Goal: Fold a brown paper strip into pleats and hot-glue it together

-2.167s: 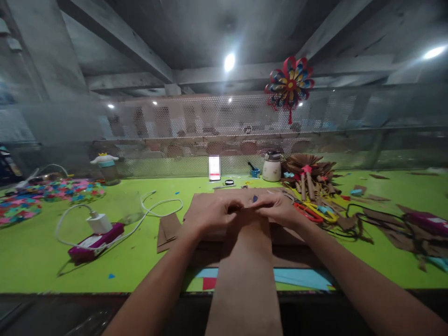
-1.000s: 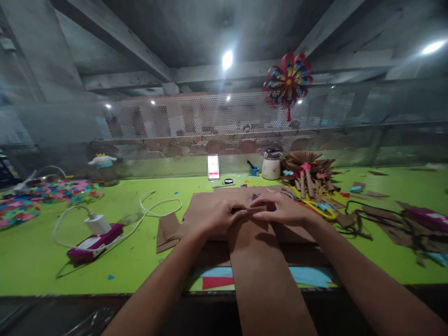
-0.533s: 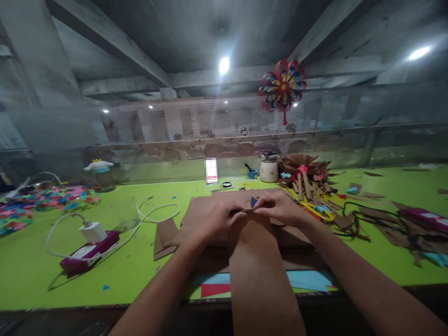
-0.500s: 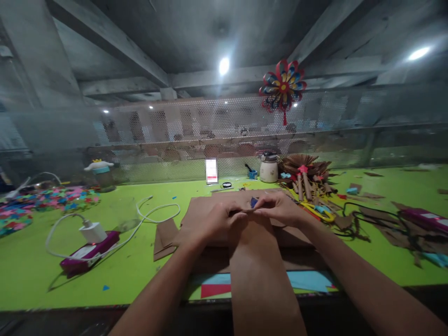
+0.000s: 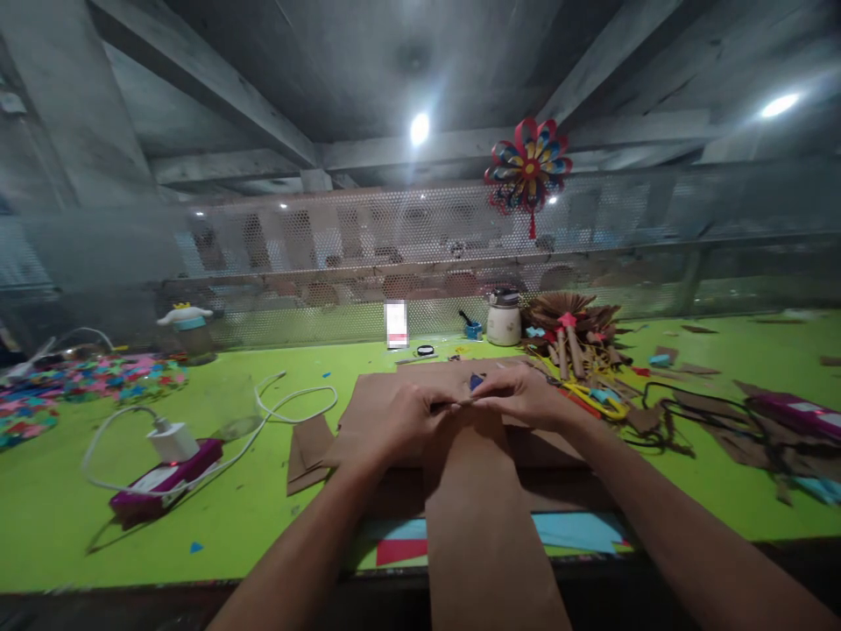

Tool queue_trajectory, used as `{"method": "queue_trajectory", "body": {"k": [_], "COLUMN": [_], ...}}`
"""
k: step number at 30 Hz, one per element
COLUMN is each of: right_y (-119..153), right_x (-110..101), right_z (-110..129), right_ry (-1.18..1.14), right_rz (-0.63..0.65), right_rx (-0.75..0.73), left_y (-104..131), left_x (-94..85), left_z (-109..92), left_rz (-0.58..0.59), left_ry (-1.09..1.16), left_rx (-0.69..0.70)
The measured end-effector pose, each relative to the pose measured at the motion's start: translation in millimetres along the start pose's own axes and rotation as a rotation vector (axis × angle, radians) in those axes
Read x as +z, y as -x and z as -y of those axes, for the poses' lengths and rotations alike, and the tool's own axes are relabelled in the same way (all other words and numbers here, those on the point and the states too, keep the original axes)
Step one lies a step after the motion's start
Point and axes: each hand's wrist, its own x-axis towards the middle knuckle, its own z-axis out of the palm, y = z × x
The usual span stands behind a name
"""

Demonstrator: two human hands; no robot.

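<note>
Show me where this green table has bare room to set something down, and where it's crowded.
Bare green table shows between the left power strip and the folded brown pieces, and between the right forearm and the brown scraps. It's crowded where the left hand and right hand pinch a brown strip over brown sheets, and around the pleated bundle.

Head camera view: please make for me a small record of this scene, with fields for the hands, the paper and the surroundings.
Left hand: pinching the far end of the brown paper strip
Right hand: pinching the same end
Strip's near end: past the table edge, cut off by the picture
Beneath: brown sheets on a green table
Left side: white charger on a purple power strip
Back: white jar, dark lid
Hanging: flower ornament
</note>
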Motion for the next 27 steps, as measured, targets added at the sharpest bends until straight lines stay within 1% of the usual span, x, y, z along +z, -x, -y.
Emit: {"method": "queue_trajectory", "body": {"k": [4, 8, 14, 18, 21, 27], "right_y": [-1, -2, -2, -2, -2, -1], "right_x": [6, 9, 12, 12, 11, 3], "right_z": [1, -2, -2, -2, -1, 2], "right_ry": [0.074, 0.116, 0.138, 0.148, 0.126, 0.146], "right_rz": [-0.002, -0.015, -0.007, -0.004, 0.020, 0.097], "right_rx": [-0.068, -0.105, -0.109, -0.101, -0.089, -0.066], "left_y": [-1, -1, 0, 0, -2, 0], "left_x": [6.2, 8.5, 6.8, 8.0, 8.2, 2.5], "left_z": [6, 5, 6, 12, 15, 13], "left_rz": [0.001, -0.025, 0.029, 0.046, 0.079, 0.122], "left_ry": [-0.012, -0.010, -0.092, -0.174, -0.237, -0.213], "left_rx": [0.011, 0.037, 0.032, 0.081, 0.110, 0.118]}}
